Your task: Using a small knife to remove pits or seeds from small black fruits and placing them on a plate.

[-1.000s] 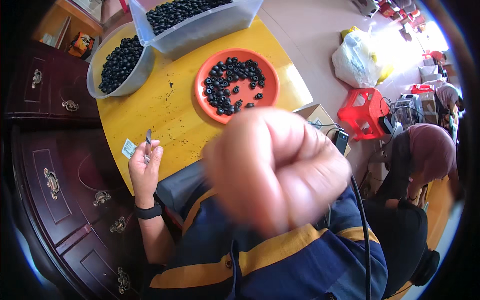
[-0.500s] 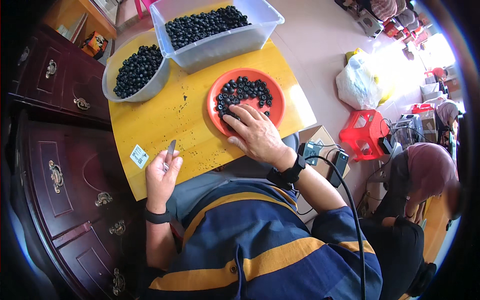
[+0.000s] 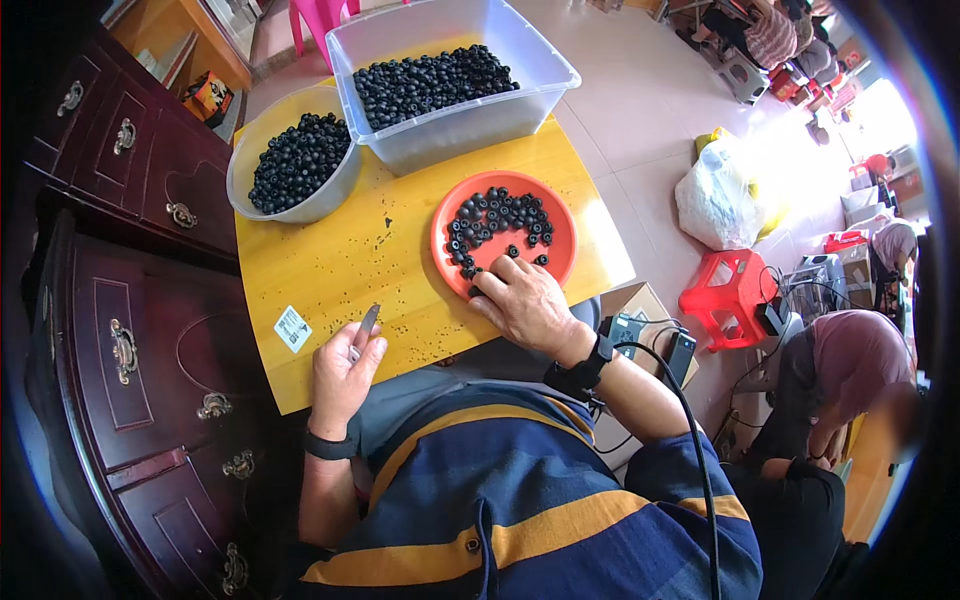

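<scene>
My left hand [image 3: 344, 374] is closed around a small knife [image 3: 367, 326], its short metal blade pointing up and away from me over the table's near edge. At the near rim of the orange-red plate [image 3: 563, 262], my right hand [image 3: 528, 305] has its fingers curled and drawn together. A dark bit shows at the fingertips, apparently one of the small black round parts with holes; the fingers partly hide it. Many more such black parts [image 3: 497, 215] lie in the plate, mostly toward its far and left side.
On the yellow table [image 3: 350, 270] stand a large clear bin [image 3: 470, 128] and a round tub [image 3: 335, 190], both holding black parts. Dark crumbs and a white label [image 3: 293, 328] are nearby. Dark drawers [image 3: 130, 340] flank the left; a red stool [image 3: 735, 295] and a bent-over person are at right.
My right hand has drawn back toward the plate's near rim, and its spread fingers have curled in. My left hand still holds the knife. The whole view has shifted slightly.
</scene>
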Demonstrator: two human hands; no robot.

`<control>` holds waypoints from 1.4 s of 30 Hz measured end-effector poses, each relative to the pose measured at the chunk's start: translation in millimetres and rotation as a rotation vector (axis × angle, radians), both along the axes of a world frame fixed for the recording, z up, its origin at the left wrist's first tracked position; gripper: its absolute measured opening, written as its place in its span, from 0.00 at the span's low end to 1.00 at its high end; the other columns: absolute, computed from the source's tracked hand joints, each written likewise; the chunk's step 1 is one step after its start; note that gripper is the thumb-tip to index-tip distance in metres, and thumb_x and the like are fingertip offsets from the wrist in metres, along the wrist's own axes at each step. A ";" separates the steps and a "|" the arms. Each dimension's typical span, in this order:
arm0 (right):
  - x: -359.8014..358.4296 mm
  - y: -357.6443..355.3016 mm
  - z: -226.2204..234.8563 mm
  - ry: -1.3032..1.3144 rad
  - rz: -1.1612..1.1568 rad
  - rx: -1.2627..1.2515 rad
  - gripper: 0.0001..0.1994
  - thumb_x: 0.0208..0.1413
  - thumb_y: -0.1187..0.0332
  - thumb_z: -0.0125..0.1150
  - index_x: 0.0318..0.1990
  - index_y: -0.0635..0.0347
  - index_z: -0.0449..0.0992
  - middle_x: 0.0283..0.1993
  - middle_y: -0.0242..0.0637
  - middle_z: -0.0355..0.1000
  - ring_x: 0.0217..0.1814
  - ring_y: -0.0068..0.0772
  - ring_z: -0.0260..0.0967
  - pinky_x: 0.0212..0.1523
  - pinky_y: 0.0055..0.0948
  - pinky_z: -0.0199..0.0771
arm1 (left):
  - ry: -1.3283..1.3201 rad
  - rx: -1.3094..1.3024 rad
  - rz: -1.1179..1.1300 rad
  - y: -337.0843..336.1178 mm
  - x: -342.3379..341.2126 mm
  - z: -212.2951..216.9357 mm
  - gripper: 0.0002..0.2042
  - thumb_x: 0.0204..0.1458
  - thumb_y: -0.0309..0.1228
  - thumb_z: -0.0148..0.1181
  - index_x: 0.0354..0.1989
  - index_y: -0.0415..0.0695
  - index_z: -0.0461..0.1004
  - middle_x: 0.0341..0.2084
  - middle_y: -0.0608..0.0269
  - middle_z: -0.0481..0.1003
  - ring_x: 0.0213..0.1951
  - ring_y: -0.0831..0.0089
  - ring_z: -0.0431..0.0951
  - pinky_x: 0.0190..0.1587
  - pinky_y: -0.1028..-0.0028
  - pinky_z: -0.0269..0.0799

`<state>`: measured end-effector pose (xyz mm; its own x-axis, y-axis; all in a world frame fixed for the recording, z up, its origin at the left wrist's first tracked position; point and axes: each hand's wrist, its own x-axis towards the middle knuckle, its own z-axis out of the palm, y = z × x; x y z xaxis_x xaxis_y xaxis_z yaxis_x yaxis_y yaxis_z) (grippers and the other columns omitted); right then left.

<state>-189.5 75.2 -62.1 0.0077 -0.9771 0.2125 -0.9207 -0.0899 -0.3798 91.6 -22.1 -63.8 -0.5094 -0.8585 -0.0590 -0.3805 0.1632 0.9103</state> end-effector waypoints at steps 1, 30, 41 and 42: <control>-1.1 -0.8 0.4 0.001 0.001 -0.003 0.12 0.60 0.58 0.60 0.44 0.54 0.73 0.41 0.42 0.68 0.40 0.46 0.71 0.40 0.43 0.72 | 0.001 0.014 0.002 0.1 -0.2 -0.3 0.09 0.57 0.29 0.65 0.41 0.36 0.77 0.19 0.69 0.71 0.22 0.84 0.65 0.27 0.78 0.64; -15.2 -43.7 7.5 -0.117 -0.242 0.109 0.17 0.57 0.51 0.64 0.35 0.58 0.75 0.30 0.43 0.77 0.34 0.49 0.78 0.35 0.46 0.77 | -0.055 0.042 -0.022 8.4 9.3 2.6 0.08 0.57 0.28 0.65 0.40 0.36 0.78 0.25 0.72 0.73 0.29 0.83 0.69 0.35 0.78 0.69; -8.8 -57.7 4.0 -0.138 -0.236 0.032 0.19 0.57 0.50 0.64 0.36 0.57 0.74 0.29 0.42 0.77 0.32 0.47 0.77 0.33 0.44 0.76 | -0.020 -0.035 0.004 8.3 13.2 -2.8 0.09 0.54 0.30 0.66 0.39 0.37 0.79 0.17 0.65 0.72 0.21 0.78 0.71 0.27 0.75 0.68; -9.8 -58.4 4.1 -0.126 -0.232 0.017 0.19 0.57 0.49 0.64 0.36 0.57 0.74 0.29 0.42 0.77 0.32 0.46 0.78 0.34 0.44 0.76 | -0.023 -0.038 0.007 8.7 12.7 -2.7 0.09 0.54 0.30 0.66 0.39 0.37 0.79 0.17 0.65 0.72 0.21 0.78 0.71 0.27 0.75 0.68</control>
<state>-199.3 16.8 -58.0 -0.2423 -0.9531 0.1814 -0.8613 0.1253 -0.4923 104.3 -13.4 -66.4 -0.5021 -0.8639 -0.0380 -0.4029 0.1948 0.8942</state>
